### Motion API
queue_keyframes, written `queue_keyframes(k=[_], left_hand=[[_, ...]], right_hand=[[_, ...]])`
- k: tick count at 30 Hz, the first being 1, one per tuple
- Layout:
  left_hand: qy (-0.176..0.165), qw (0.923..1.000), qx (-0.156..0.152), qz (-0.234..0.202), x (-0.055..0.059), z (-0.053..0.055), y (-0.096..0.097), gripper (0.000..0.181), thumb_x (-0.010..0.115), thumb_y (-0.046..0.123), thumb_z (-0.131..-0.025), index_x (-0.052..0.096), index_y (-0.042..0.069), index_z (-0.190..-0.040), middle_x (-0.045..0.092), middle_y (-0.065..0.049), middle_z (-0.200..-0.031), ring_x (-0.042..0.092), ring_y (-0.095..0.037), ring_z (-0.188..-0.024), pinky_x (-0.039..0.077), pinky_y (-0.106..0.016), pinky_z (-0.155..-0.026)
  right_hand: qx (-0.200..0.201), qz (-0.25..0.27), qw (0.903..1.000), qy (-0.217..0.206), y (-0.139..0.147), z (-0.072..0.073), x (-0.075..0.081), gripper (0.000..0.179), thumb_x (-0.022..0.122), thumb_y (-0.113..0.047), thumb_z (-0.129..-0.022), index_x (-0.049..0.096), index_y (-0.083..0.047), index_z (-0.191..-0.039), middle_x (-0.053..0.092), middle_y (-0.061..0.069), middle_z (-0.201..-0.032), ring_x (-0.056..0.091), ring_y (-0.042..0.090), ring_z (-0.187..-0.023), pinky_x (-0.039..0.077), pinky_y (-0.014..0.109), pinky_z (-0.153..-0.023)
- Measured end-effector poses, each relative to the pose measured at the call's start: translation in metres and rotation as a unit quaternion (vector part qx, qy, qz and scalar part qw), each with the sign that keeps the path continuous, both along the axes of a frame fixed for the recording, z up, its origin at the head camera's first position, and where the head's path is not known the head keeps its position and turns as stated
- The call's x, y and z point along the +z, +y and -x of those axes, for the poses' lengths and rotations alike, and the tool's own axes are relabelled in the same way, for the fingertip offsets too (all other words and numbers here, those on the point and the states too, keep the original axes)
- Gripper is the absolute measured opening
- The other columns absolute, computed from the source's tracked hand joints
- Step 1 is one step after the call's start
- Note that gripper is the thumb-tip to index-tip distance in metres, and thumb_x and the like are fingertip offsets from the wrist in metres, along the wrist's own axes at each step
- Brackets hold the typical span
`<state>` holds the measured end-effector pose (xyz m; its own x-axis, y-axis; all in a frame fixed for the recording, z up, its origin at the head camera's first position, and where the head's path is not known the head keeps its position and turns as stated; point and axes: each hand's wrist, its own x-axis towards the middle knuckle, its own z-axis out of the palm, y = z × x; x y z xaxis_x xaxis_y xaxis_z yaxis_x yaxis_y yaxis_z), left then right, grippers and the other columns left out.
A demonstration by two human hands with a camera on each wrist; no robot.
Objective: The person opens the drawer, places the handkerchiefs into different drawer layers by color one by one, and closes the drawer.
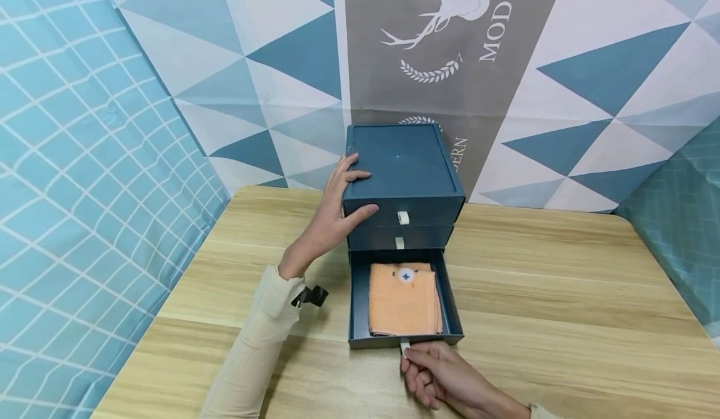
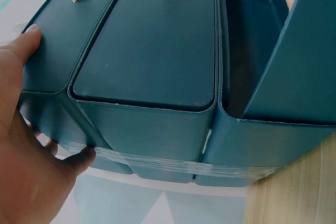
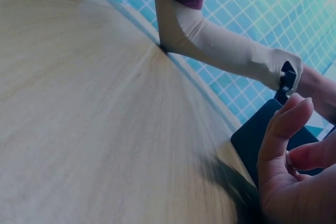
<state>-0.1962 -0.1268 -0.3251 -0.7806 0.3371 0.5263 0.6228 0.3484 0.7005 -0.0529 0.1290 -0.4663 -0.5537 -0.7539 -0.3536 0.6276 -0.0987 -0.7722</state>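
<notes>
A dark blue three-drawer storage box (image 1: 402,162) stands on the table, its bottom drawer (image 1: 360,297) pulled out. Inside that drawer lies a folded orange towel (image 1: 402,309) with a small bear-like face on it. My left hand (image 1: 332,212) rests with spread fingers on the box's upper left corner; the left wrist view shows its thumb on the front and fingers along the side. At the drawer's front, my right hand (image 1: 441,372) pinches the pale pull tab (image 1: 405,347) between thumb and index finger. In the right wrist view, the tab is hidden behind the fingers.
The two upper drawers are closed, each with a white loop tab (image 1: 402,217). Clear tape (image 2: 157,160) runs around the box's side. Behind the wooden table (image 1: 562,281) hangs a patterned wall covering (image 1: 281,94). A black wrist mount (image 1: 312,296) sits on the left sleeve.
</notes>
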Motion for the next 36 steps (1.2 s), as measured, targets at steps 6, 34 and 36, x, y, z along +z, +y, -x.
queue_keyframes(k=[6, 34, 36], left_hand=[[0.001, 1.0000, 0.000, 0.000, 0.001, -0.001, 0.000, 0.047, 0.066, 0.008, -0.095, 0.047, -0.001, -0.137, 0.016, -0.020, -0.163, -0.001, -0.038, -0.152, 0.007, -0.065, -0.116], [-0.001, 1.0000, -0.003, -0.003, 0.001, -0.001, 0.001, 0.047, 0.065, 0.001, -0.094, 0.046, -0.003, -0.136, 0.015, -0.021, -0.163, -0.002, -0.038, -0.152, 0.006, -0.066, -0.115], [0.002, 1.0000, -0.003, -0.002, 0.001, -0.001, 0.001, 0.047, 0.065, 0.001, -0.094, 0.046, -0.003, -0.136, 0.015, -0.022, -0.163, -0.002, -0.040, -0.152, 0.006, -0.066, -0.115]], right_hand=[[-0.001, 0.000, 1.0000, 0.002, -0.001, 0.001, 0.001, 0.028, 0.047, -0.028, -0.106, 0.061, -0.003, -0.100, 0.066, 0.000, -0.080, 0.058, 0.004, -0.057, 0.044, 0.017, -0.049], [-0.012, -0.019, 0.9991, 0.036, 0.001, 0.017, 0.002, 0.031, 0.049, -0.028, -0.105, 0.060, 0.000, -0.100, 0.065, 0.001, -0.076, 0.055, 0.006, -0.054, 0.044, 0.018, -0.047], [-0.011, -0.018, 0.9990, 0.039, 0.001, 0.019, 0.002, 0.031, 0.049, -0.028, -0.105, 0.060, 0.000, -0.100, 0.065, 0.002, -0.076, 0.055, 0.006, -0.054, 0.045, 0.018, -0.047]])
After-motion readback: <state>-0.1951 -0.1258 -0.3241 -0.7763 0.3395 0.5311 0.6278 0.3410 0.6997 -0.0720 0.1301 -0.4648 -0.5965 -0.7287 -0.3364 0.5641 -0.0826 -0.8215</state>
